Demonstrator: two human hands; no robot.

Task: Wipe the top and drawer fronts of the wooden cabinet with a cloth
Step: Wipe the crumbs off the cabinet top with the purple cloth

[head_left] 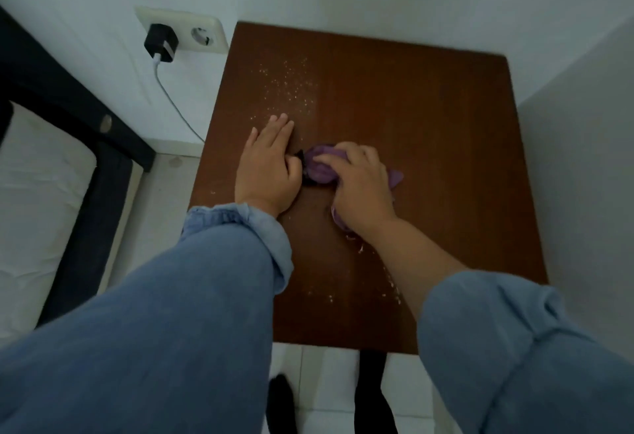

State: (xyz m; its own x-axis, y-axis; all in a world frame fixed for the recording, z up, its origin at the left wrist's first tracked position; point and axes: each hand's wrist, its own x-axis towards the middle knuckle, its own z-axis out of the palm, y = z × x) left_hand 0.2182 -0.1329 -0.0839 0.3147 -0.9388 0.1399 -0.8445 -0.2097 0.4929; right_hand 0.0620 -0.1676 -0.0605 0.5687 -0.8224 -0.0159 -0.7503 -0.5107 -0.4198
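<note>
I look straight down on the dark brown top of the wooden cabinet (411,118). Pale crumbs (291,87) speckle its far left part, and a few more lie near the front edge. My right hand (360,190) is closed over a bunched purple cloth (320,167) pressed on the middle of the top. My left hand (267,166) lies flat on the wood just left of the cloth, fingers together and pointing away, thumb side touching the cloth's dark edge. The drawer fronts are hidden below the top.
The cabinet stands in a corner between white walls. A wall socket (202,33) with a black charger (160,43) and white cable is at the left. A dark bed frame (103,145) with a white mattress is further left. White floor tiles and my dark shoes show below.
</note>
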